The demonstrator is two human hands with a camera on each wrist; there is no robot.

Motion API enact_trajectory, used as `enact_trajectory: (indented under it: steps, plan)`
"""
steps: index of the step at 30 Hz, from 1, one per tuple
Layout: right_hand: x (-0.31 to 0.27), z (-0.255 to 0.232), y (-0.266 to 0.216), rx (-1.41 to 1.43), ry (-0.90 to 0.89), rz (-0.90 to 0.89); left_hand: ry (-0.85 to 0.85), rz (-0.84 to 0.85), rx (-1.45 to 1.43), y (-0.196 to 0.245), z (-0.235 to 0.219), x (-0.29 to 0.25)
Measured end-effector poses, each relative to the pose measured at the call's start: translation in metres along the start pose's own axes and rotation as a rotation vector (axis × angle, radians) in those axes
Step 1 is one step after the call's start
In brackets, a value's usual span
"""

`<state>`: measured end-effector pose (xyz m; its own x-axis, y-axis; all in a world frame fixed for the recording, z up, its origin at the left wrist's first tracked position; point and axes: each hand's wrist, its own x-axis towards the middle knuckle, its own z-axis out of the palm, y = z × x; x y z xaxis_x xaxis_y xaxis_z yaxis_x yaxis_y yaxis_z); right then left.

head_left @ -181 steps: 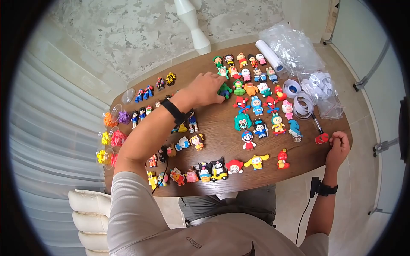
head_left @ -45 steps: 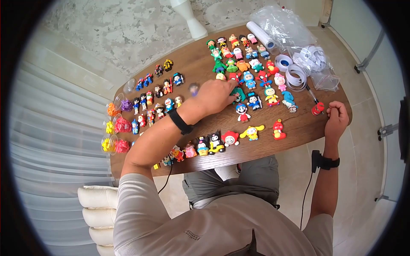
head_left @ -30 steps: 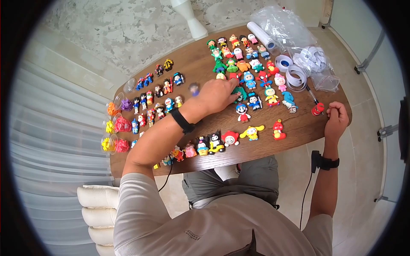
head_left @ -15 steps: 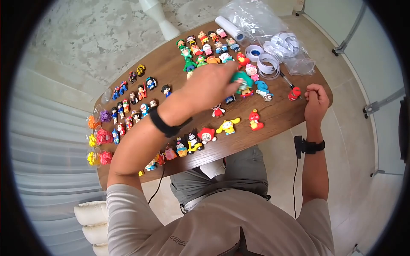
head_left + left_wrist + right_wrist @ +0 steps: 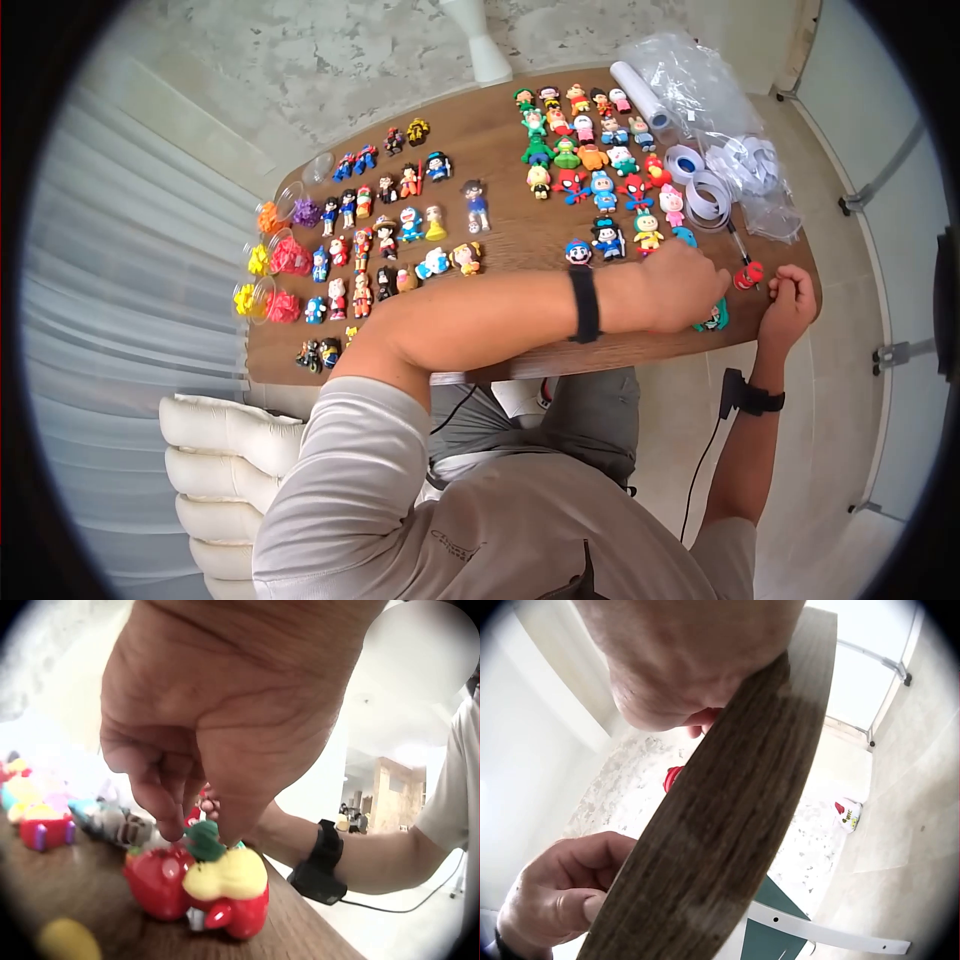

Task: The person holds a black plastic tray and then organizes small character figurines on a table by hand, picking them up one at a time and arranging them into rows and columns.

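My left hand (image 5: 680, 290) pinches a teal-haired figure (image 5: 712, 318) low over the right part of the table's near edge. In the left wrist view, the fingertips of my left hand (image 5: 225, 720) hold a dark green piece (image 5: 204, 840) close behind a glossy red and yellow figure (image 5: 236, 881). Loosely curled and holding nothing, my right hand (image 5: 788, 305) rests by the table's right edge, beside a red object (image 5: 747, 276). The right wrist view shows part of my right hand (image 5: 697, 667) over the table edge (image 5: 712, 795).
Rows of small figures (image 5: 601, 190) stand right of centre, with more figures (image 5: 362, 240) at the left. Cups of coloured pieces (image 5: 290, 255) line the left edge. White rolls (image 5: 708, 198), a pen (image 5: 738, 243) and clear plastic bags (image 5: 690, 85) lie at the right. My left forearm covers the front row.
My left hand has moved from the middle rows rightward and toward my body, carrying the teal-haired figure from its spot. The head view has shifted; my right hand keeps its place by the edge.
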<state>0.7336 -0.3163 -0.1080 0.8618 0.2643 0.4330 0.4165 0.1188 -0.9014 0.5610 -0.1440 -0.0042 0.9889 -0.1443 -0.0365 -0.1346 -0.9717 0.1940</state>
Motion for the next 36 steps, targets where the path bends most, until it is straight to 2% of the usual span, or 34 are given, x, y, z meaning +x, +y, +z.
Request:
enact_trajectory:
  steps: [3,4,5,7,8,10,11,14,17,23,27,30,32,36]
  plan:
    - [-0.002,0.000,-0.002,0.017,0.000,0.005,0.040,-0.207,-0.066,-0.024,-0.049,-0.036]
    - [-0.001,0.000,-0.002,0.021,0.005,0.011,0.085,-0.303,-0.065,-0.040,-0.062,-0.050]
    - [-0.002,0.000,-0.003,0.023,0.009,0.017,0.145,-0.319,-0.083,-0.067,-0.073,-0.073]
    - [-0.002,0.001,-0.004,0.012,0.002,0.010,0.079,-0.501,0.054,-0.124,-0.079,-0.110]
    - [-0.002,0.002,-0.005,0.006,-0.001,0.004,-0.015,-0.593,0.192,-0.153,-0.076,-0.130]
    - [-0.002,0.002,-0.006,0.007,0.003,0.007,-0.101,-0.623,0.236,-0.201,-0.063,-0.172]
    - [-0.002,0.002,-0.006,0.006,0.002,0.007,-0.067,-0.669,0.203,-0.215,-0.052,-0.188]
    - [-0.003,0.002,-0.004,-0.004,0.002,0.006,0.005,-0.662,-0.043,-0.222,-0.044,-0.205]
    - [-0.002,0.002,-0.005,-0.015,0.002,-0.002,0.080,-0.730,-0.210,-0.227,-0.039,-0.209]
    - [-0.003,0.003,-0.008,-0.020,0.004,0.014,0.166,-0.757,-0.343,-0.225,-0.047,-0.205]
    - [-0.003,0.005,-0.011,-0.038,-0.001,-0.009,0.244,-0.549,-0.427,-0.199,-0.061,-0.172]
    - [-0.003,0.004,-0.011,-0.054,0.008,-0.014,0.273,-0.482,-0.395,-0.184,-0.064,-0.142]
    - [-0.003,0.004,-0.010,-0.044,0.006,-0.013,0.218,-0.459,-0.347,-0.173,-0.063,-0.126]
    - [-0.003,0.004,-0.011,-0.034,0.008,-0.007,0.131,-0.432,-0.318,-0.179,-0.046,-0.111]
